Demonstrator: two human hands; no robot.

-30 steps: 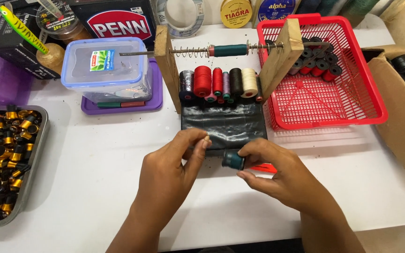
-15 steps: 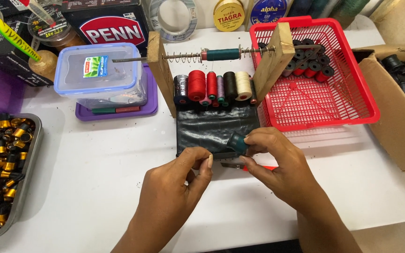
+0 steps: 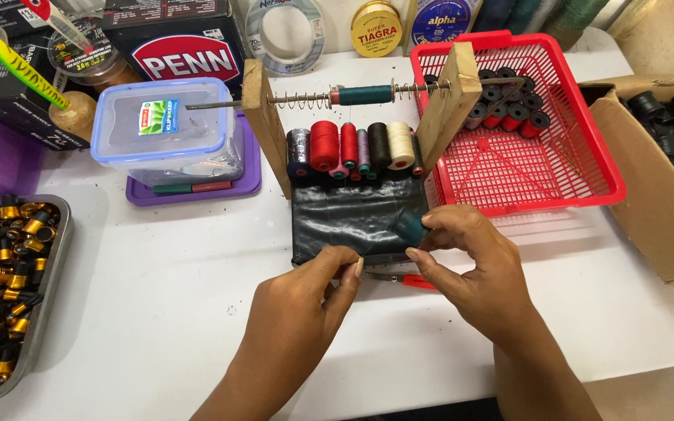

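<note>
- A metal tray (image 3: 54, 257) heaped with small black-and-gold bobbins sits at the far left of the white table (image 3: 157, 312), well left of the wooden thread rack (image 3: 263, 129).
- A clear lidded plastic box (image 3: 167, 132) stands on a purple lid (image 3: 250, 175), just left of the rack's left upright.
- The rack carries a metal rod with a spring and a teal spool (image 3: 364, 95); beneath it, a row of thread spools (image 3: 352, 146) in black, red, pink, grey and cream rests on a black mat (image 3: 345, 218).
- The left hand (image 3: 306, 304), in front of the rack, is pinched closed, thumb against forefinger, apparently on a fine thread too thin to make out clearly.
- The right hand (image 3: 470, 269), just right of it, grips a small teal bobbin (image 3: 410, 226) between thumb and fingers, held over the mat's front edge.
- Red-handled scissors (image 3: 407, 279) lie on the table below the two hands.
- A red plastic basket (image 3: 579, 168) holding black and red bobbins stands against the rack's right upright.
- A cardboard box (image 3: 649, 195) of black bobbins sits farthest right of the rack.
</note>
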